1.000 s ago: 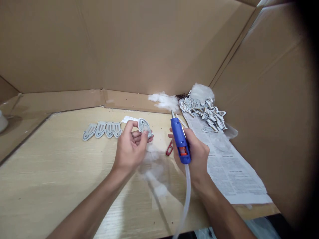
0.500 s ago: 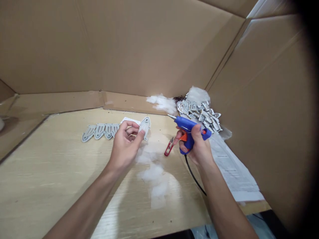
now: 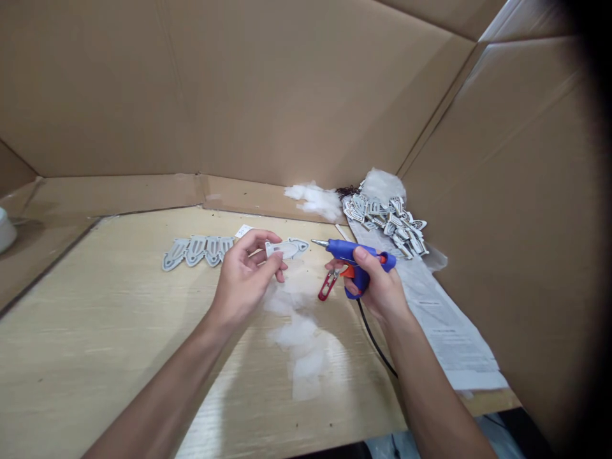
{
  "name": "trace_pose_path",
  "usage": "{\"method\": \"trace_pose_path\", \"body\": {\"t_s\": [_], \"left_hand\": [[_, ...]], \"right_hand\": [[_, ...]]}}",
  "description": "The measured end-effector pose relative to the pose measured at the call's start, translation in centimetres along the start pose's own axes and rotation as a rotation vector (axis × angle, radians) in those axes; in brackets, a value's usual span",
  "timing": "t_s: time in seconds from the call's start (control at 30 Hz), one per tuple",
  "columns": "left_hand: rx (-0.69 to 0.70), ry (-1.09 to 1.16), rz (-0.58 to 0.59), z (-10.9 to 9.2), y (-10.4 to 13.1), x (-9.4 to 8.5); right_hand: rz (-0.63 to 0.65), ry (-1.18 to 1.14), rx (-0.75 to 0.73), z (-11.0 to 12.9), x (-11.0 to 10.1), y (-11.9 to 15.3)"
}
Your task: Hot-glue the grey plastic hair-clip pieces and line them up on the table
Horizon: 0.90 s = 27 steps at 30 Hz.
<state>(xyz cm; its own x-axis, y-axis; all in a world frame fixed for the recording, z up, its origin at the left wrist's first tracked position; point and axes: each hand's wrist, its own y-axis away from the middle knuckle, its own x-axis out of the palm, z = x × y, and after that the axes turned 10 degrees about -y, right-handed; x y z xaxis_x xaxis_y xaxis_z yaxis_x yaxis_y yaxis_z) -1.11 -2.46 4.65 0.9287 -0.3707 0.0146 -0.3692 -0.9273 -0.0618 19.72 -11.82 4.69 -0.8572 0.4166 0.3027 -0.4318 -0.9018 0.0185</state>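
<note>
Between the thumb and fingers of my left hand (image 3: 248, 264) is a small grey cutout piece (image 3: 291, 248), its pointed end toward the right. My right hand (image 3: 377, 280) grips a blue glue gun (image 3: 351, 250) with an orange trigger, fingers around the handle. The metal nozzle sits just right of the piece's pointed tip, with a small gap visible. Red-handled thread snips (image 3: 327, 285) lie on the table beside the right hand's fingers. Several similar grey pieces (image 3: 196, 250) stand in a row on the table left of my left hand.
White fluffy wadding (image 3: 299, 331) is scattered below the hands, with another clump (image 3: 315, 201) at the back. A heap of grey pieces (image 3: 387, 220) lies on printed paper (image 3: 444, 325) at right. Cardboard walls (image 3: 287, 95) surround the table (image 3: 119, 331). A black cord (image 3: 375, 344) trails from the glue gun.
My left hand has turned the grey piece from upright to lying sideways, tip to the right. The glue gun has moved slightly left and down, nearer the piece.
</note>
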Motion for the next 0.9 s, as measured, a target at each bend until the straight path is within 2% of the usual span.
{"method": "trace_pose_path", "body": {"t_s": [0.17,0.37,0.57,0.9], "left_hand": [[-0.075,0.106,0.153,0.2,-0.1,-0.4],[-0.087,0.194,0.306,-0.1,0.0,-0.5],[-0.078,0.222,0.337,-0.4,-0.1,-0.4],[-0.218,0.403,0.356,-0.8,0.4,0.0]], "right_hand": [[-0.003,0.047,-0.015,0.0,-0.1,0.1],[-0.008,0.059,-0.069,0.0,-1.2,0.1],[-0.002,0.083,-0.078,0.5,-1.3,0.3],[0.191,0.015,-0.069,0.9,-0.7,0.7]]}}
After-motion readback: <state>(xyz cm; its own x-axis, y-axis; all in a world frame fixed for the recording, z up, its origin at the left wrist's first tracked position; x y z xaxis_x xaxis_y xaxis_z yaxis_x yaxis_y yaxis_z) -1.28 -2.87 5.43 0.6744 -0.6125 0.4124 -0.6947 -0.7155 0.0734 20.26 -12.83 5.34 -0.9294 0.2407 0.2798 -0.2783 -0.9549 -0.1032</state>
